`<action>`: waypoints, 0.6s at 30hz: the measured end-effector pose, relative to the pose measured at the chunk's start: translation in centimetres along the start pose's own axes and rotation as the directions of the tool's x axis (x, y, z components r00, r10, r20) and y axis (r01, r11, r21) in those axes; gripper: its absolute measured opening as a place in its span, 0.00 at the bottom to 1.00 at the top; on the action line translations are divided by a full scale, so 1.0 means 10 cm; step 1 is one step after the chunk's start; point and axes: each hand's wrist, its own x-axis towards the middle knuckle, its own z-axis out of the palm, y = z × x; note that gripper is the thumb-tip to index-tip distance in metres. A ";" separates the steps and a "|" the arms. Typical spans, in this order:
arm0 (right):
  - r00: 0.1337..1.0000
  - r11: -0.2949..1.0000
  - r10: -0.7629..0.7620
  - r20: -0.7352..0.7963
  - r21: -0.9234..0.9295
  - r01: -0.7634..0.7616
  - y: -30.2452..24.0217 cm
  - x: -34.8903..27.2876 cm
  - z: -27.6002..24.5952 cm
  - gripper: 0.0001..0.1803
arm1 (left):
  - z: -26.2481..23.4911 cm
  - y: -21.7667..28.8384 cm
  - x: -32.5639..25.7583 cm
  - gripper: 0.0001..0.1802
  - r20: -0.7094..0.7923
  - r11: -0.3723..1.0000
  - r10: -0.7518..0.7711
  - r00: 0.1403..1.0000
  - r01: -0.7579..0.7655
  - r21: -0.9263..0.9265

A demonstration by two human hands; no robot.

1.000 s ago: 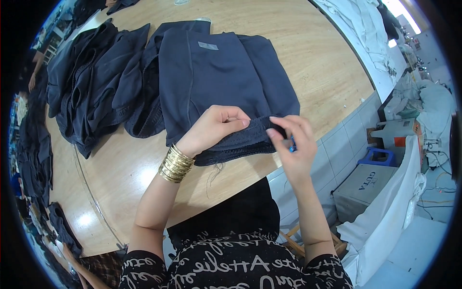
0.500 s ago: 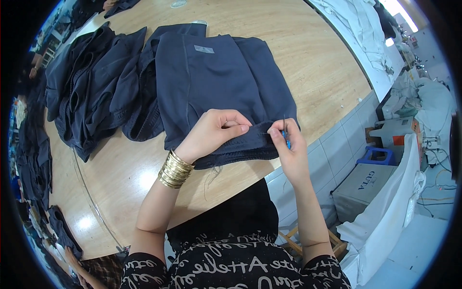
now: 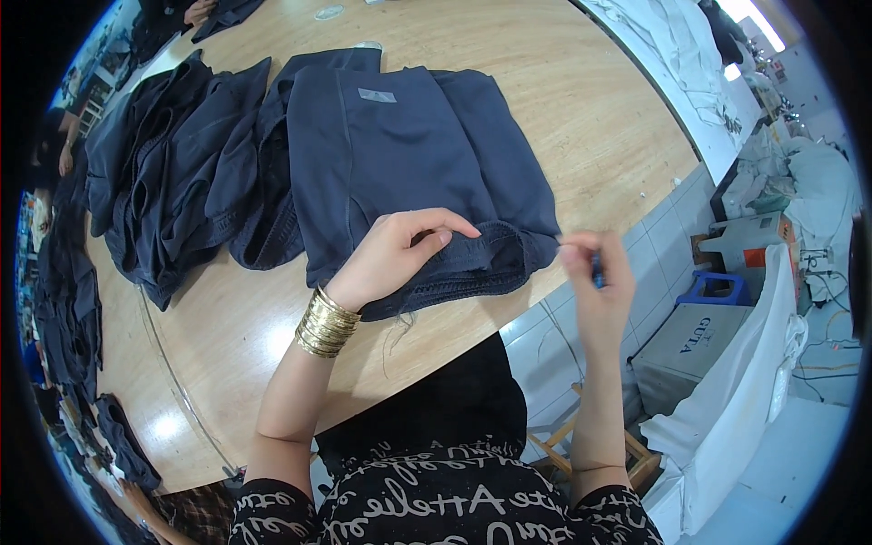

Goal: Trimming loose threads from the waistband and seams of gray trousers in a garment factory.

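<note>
A folded dark navy garment [image 3: 400, 154] lies on the table before me, a small pale label patch [image 3: 376, 95] on its upper part. My left hand [image 3: 391, 247] pinches its gathered elastic edge [image 3: 477, 277] between thumb and fingers; gold bangles [image 3: 327, 324] circle that wrist. To the right, past the table edge, my right hand [image 3: 601, 282] is closed and slightly blurred. In its grip shows the blue handle of what look like small thread snips [image 3: 598, 270]; their blades are hidden. Loose threads [image 3: 400, 334] trail from the garment's near edge.
More dark garments [image 3: 173, 173] are heaped at the left of the wooden table [image 3: 590, 118]. Beyond its right edge are a blue stool [image 3: 715, 289], a grey box [image 3: 695, 336] and white cloth [image 3: 727, 409]. Other people's hands [image 3: 200, 11] show at the far left.
My right hand has moved away from the garment's edge, to the right, with the snips. The edge it held has dropped into an open loop; my left hand stays in place.
</note>
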 end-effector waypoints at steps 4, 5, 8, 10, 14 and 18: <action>0.984 0.996 0.049 0.168 -0.084 -0.036 0.01 -0.01 0.24 0.07 | 0.01 -0.03 0.01 0.11 -0.007 1.000 0.027 1.000 -0.027 0.000; 0.977 0.977 -0.035 0.209 -0.197 0.077 0.15 0.00 0.31 0.08 | 0.01 -0.01 0.02 0.11 0.018 1.000 0.008 1.000 -0.008 0.010; 0.966 0.982 -0.044 0.256 -0.167 0.089 0.23 0.07 0.31 0.07 | 0.04 -0.01 -0.01 0.11 -0.005 0.997 0.077 0.997 -0.077 -0.001; 0.964 0.999 0.026 0.266 -0.027 -0.019 0.17 0.13 0.23 0.06 | 0.01 -0.04 -0.02 0.11 -0.021 0.997 0.056 0.998 -0.054 0.057; 0.924 0.968 0.193 0.329 0.090 -0.234 0.07 0.20 0.01 0.05 | 0.01 -0.05 -0.04 0.10 -0.033 0.986 0.006 0.999 -0.001 0.166; 0.877 0.684 0.420 0.232 0.554 -0.474 -0.02 0.13 -0.24 0.04 | 0.09 0.01 -0.05 0.10 -0.098 0.858 0.143 0.985 -0.075 0.508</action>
